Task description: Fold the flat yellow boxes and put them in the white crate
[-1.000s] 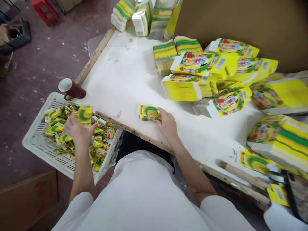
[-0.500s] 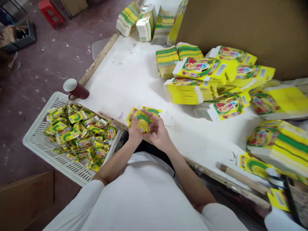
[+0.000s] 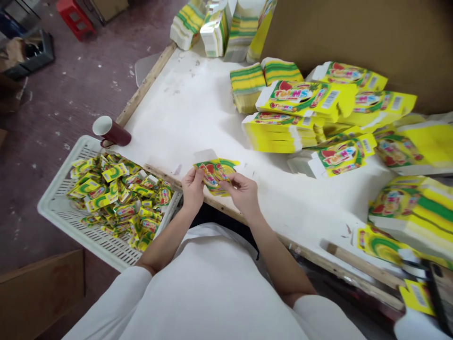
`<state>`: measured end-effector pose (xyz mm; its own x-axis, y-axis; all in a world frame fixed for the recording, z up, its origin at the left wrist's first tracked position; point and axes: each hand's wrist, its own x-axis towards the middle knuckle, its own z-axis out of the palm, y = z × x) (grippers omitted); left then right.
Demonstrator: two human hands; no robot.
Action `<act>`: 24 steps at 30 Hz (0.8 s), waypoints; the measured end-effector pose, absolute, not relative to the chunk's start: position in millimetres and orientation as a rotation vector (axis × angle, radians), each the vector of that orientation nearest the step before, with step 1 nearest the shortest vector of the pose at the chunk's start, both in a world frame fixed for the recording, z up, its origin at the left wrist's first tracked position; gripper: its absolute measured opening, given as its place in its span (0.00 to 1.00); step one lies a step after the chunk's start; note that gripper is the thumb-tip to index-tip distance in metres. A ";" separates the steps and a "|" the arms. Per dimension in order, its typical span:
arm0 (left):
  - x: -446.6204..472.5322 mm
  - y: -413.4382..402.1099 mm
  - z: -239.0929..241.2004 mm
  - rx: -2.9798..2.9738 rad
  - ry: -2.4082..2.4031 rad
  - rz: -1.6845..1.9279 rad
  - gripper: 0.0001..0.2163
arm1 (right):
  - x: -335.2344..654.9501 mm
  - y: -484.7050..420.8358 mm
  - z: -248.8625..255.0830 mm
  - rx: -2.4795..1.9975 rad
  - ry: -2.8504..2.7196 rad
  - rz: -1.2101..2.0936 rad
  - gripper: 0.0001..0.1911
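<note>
In front of my body, over the table's near edge, I hold a small yellow and green printed carton point(image 3: 212, 174). Fruit pictures and lettering show on its upper side. My left hand point(image 3: 193, 190) is closed on its left end, thumb on top. The right end is pinched in my right hand point(image 3: 243, 192), thumb and fingers together. White flaps stick out behind the carton, and whether it is one piece or more I cannot tell. Left of my left hand, a white slatted basket point(image 3: 56, 208) holds many small folded cartons point(image 3: 122, 189).
A maroon mug point(image 3: 112, 131) sits on the table's left corner. Stacks of flat cartons point(image 3: 286, 132) lie on the white table point(image 3: 170, 108) to the right, more at the far end. A big brown cardboard sheet point(image 3: 354, 38) stands behind. A phone point(image 3: 439, 293) lies at lower right.
My hands have moved apart to opposite ends of the carton. Its fruit-printed side now faces up, where a green and yellow swirl showed before.
</note>
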<state>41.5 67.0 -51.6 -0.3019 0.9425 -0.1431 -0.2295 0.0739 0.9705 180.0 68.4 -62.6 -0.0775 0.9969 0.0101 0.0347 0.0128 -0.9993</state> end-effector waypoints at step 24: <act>24.2 53.9 -25.9 1.900 1.395 0.801 0.31 | 191.4 79.2 -44.5 -1.186 -1.034 1.502 0.21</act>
<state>24.2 53.9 -25.9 0.2506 0.9629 0.1004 0.5726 -0.2311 0.7866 191.4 79.2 -44.5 -0.1023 0.9745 -0.1998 -0.1616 -0.2145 -0.9633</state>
